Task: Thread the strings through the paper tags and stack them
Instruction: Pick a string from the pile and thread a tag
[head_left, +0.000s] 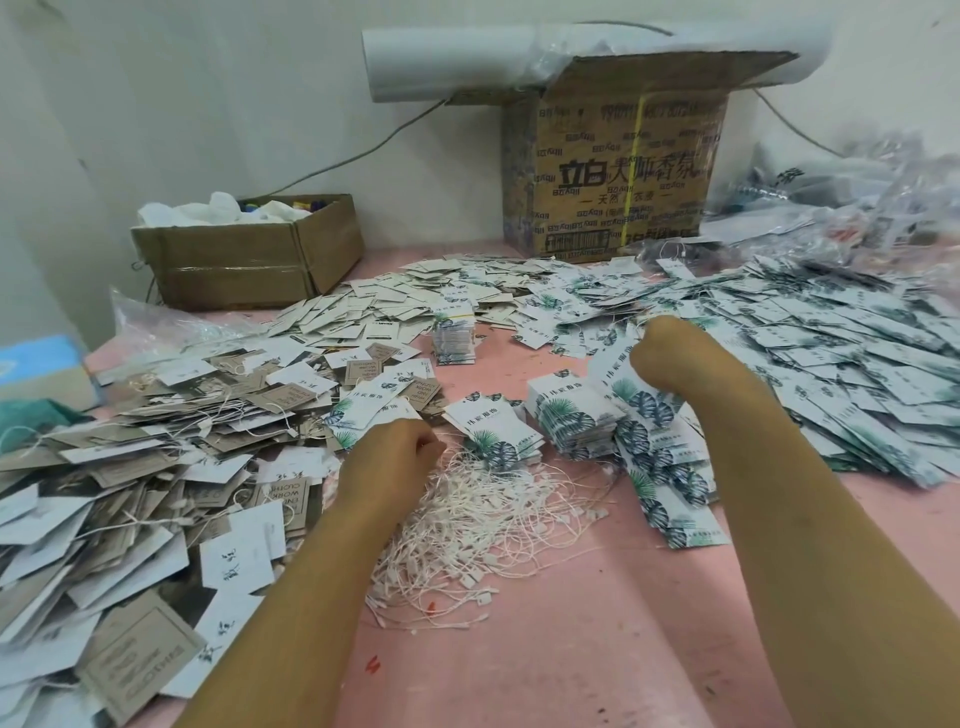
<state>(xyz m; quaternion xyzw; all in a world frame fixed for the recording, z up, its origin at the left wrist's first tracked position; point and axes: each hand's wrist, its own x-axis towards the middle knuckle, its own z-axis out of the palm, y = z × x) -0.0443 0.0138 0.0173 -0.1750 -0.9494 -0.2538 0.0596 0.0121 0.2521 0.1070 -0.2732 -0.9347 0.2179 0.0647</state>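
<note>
Head view: strings (483, 514) are heaped on the table (597, 649) between the arms, with tags (571, 421) piled around. The left hand (389, 452) and right hand (660, 353) are curled; any hold cannot be told. Strings are judged limp and tangling, best pinched singly near an end; tags light and stiff.

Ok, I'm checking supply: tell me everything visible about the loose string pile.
The string pile is a tangled heap of thin white looped cords with small plastic-looking end tabs, lying loose on the pink table, between both forearms. The left hand sits at its far edge; leaf-print tags border it.
</note>
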